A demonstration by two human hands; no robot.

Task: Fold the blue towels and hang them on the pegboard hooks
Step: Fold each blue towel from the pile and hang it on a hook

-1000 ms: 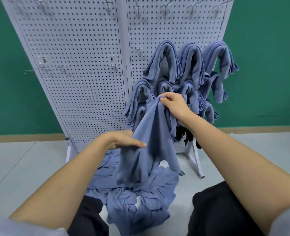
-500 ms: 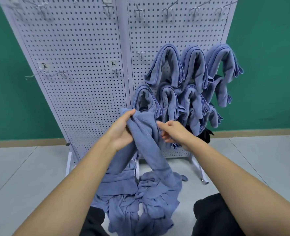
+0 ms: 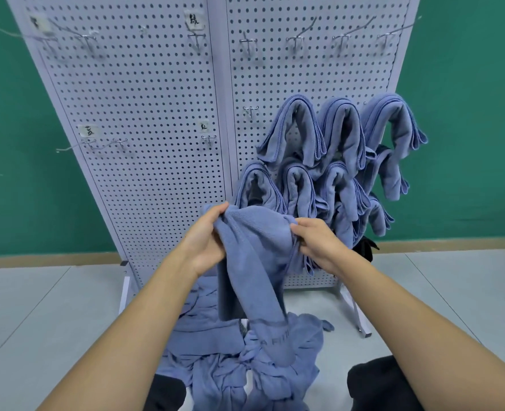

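On the pegboard [image 3: 144,179], lower right, a good cluster of folded towels [image 3: 340,149] already hangs, so maybe halfway? Left grip [image 3: 205,238] and right grip [image 3: 319,243] both clamp one towel [image 3: 257,256] mid-fold. A crumpled pile [image 3: 215,366] waits on the floor [image 3: 52,307], with plenty of bare hooks [image 3: 248,43].

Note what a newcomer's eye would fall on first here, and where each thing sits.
First, the blue towel held up at centre, gripped by the left hand and the right hand. Behind it, folded towels hang bunched low right on the white pegboard, and a loose heap of towels lies on the floor below.
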